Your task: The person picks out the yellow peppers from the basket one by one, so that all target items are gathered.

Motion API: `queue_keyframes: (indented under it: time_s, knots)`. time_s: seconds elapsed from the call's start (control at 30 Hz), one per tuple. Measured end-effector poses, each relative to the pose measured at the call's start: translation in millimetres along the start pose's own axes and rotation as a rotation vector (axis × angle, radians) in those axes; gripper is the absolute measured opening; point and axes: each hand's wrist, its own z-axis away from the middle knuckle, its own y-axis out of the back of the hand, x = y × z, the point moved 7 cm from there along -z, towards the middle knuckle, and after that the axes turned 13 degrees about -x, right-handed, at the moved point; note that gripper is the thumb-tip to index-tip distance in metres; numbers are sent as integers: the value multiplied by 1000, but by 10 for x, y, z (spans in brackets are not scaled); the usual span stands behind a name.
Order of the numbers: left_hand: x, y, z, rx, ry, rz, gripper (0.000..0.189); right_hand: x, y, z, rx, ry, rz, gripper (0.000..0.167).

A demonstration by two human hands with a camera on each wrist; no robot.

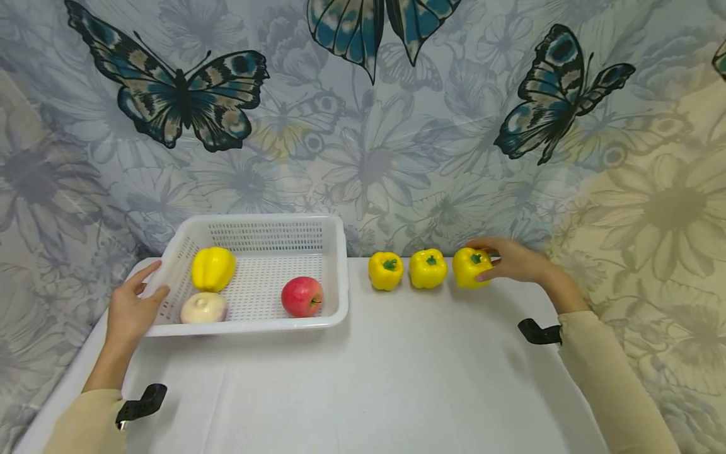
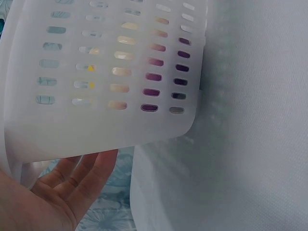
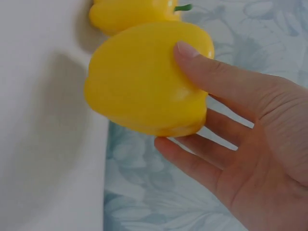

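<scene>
In the head view my right hand grips the rightmost yellow bell pepper. The right wrist view has the thumb pressed on this pepper's side, with the other fingers behind and under it. Two more yellow bell peppers, one in the middle and one at the left, stand beside it in a row. My left hand holds the left end of a white plastic basket, thumb over the rim. Inside the basket are a yellow bell pepper, an onion and a red apple.
A white cloth covers the table. Close behind it rises a patterned fabric backdrop with butterflies and flowers. The basket's slotted side wall fills much of the left wrist view. Black wrist mounts stick out from the left sleeve and right sleeve.
</scene>
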Motion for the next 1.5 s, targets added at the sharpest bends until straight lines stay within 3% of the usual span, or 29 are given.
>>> queue_keyframes:
  time_s: [0.23,0.5,0.67,0.83,1.17,1.37,1.5]
  knots:
    - [-22,-11,-38,6,-9,5,57,155,-51,-132,0,-37,38,70]
    - [-101,-2,-68,51,26,-2,57,265,-109,-235,-31,-1,-17,72]
    - [-49,7,-29,27,-5,7,58,319,-114,-213,-23,2,-67,72]
    - [-54,-13,-41,25,3,-1,57,358,-120,-214,-8,-10,-77,73]
    - [-117,-16,-114,35,-12,14,57,370,-119,-210,-3,-17,-74,75]
    - [-240,-4,-190,54,8,-15,58,383,-130,-224,-5,-11,-81,75]
    - [-166,1,-132,44,1,8,58,379,-134,-220,-1,-11,-85,76]
